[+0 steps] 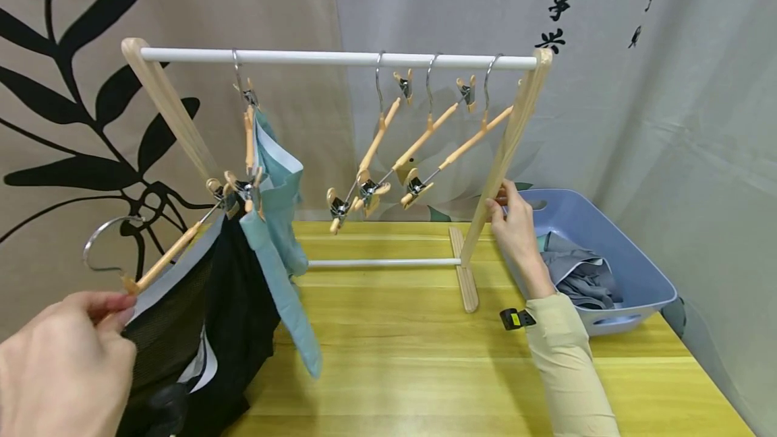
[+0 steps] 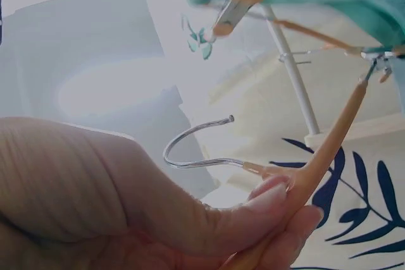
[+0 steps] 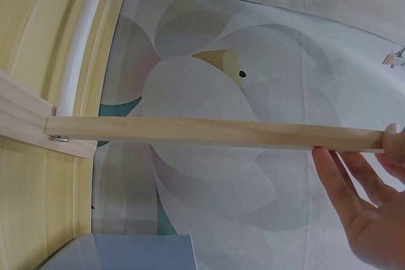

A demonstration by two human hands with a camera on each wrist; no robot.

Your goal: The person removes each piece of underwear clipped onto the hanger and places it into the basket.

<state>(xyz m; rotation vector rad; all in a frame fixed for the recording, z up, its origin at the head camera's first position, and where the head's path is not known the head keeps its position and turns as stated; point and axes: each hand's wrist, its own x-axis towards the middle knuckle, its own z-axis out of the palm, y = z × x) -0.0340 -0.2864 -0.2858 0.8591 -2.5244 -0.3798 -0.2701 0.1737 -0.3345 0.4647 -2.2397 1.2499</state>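
A pale beige sleeve [image 1: 567, 369] covers the right forearm at the lower right of the head view; its cloth is plain, with small creases near the cuff [image 1: 546, 305]; at the cuff's left edge sits a small black wrist device [image 1: 512, 319], boxy, marked with a bright yellow-green patch; the left hand [image 1: 67, 363], at the lower left, is bare; the right hand [image 1: 516, 231], right of centre, is bare too.

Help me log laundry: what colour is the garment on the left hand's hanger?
Mainly black with pale trim; the garment shows best in the head view.
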